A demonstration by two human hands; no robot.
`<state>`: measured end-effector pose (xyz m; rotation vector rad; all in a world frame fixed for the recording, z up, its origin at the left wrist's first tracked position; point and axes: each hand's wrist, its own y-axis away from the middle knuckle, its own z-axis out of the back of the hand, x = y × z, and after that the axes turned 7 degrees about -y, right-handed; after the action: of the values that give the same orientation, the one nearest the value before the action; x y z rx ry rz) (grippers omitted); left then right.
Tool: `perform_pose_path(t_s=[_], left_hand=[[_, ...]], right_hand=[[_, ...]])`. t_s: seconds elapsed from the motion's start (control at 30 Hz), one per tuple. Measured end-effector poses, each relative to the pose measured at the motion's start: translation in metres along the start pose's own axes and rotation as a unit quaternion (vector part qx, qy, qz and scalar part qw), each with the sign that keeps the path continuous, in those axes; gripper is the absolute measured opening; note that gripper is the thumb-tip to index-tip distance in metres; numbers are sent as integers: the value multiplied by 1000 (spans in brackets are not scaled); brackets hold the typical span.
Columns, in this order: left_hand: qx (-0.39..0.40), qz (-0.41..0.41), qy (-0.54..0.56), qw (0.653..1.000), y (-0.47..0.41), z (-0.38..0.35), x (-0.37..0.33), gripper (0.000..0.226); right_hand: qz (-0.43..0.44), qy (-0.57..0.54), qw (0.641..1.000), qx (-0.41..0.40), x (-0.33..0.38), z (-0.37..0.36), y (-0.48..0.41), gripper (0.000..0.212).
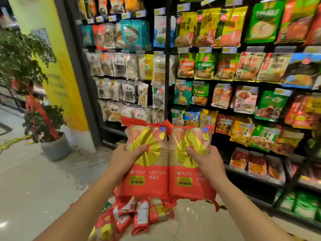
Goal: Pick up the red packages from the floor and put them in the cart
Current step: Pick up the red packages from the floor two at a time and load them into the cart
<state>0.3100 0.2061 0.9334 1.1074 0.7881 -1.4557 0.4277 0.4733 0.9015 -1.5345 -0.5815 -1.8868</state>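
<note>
In the head view, the left hand (126,159) is gripping a tall red-and-gold film package (147,183) whose clear window is showing stacked paper cups. Its thumb is lying across the front and its fingers are curling round behind. The right hand (207,165) is gripping a second red-and-gold cup package (189,186) in the same way.

Both packs are being held upright, side by side and touching along their inner edges, in front of the dark shelving of hanging snack packets (225,70). Beneath them a loose heap of more red packages (137,216) is lying on the pale glossy tiled floor (34,188). A grey pot with a green plant (55,148) is standing to the left, beside a yellow pillar (64,80). The cart is not showing anywhere here.

The step in hand appears to be carrying this pair to the cart. The film is looking thin and the cups inside crushable, so a firm hold round the middle without squeezing should serve best. The person will likely need to turn to find the cart, stepping clear of the heap at their feet. Lowering each pack in rather than dropping it should keep the cups in shape. Laying them flat and side by side should leave room for the rest.
</note>
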Motion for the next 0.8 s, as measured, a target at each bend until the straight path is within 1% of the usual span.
perform_pose_path(t_s=[0.03, 0.13, 0.23, 0.3, 0.37, 0.5, 0.53, 0.57, 0.67, 0.73, 0.8], left_hand=[[25, -14, -5, 1000, 2, -11, -10, 64], [102, -39, -15, 994, 12, -48, -34, 84], [182, -53, -17, 982, 29, -91, -55, 90], [228, -70, -31, 971, 47, -125, -68, 83], [262, -94, -41, 960, 65, -162, -78, 67], [335, -120, -64, 932, 112, -240, -92, 55], [351, -127, -73, 925, 125, -259, -96, 51], [367, -131, -80, 917, 136, -280, -98, 52], [410, -136, -102, 896, 177, -344, -104, 59], [439, -144, -110, 880, 209, -386, -108, 51], [477, -159, -121, 856, 246, -428, -107, 37]], right_hand=[[-3, 0, 1000, -24, 1, 18, 7, 78], [-13, 5, 995, -95, -2, 71, 31, 89], [-28, 9, 986, -167, -11, 125, 60, 97], [-44, 14, 976, -215, -16, 161, 82, 94], [-59, 15, 965, -256, -26, 196, 103, 83], [-93, -4, 939, -331, -56, 269, 145, 69], [-100, -13, 932, -349, -66, 287, 156, 69], [-105, -21, 925, -364, -75, 304, 167, 74], [-124, -34, 900, -417, -106, 356, 199, 93], [-137, -40, 887, -440, -132, 395, 222, 95], [-157, -44, 866, -473, -152, 431, 249, 96]])
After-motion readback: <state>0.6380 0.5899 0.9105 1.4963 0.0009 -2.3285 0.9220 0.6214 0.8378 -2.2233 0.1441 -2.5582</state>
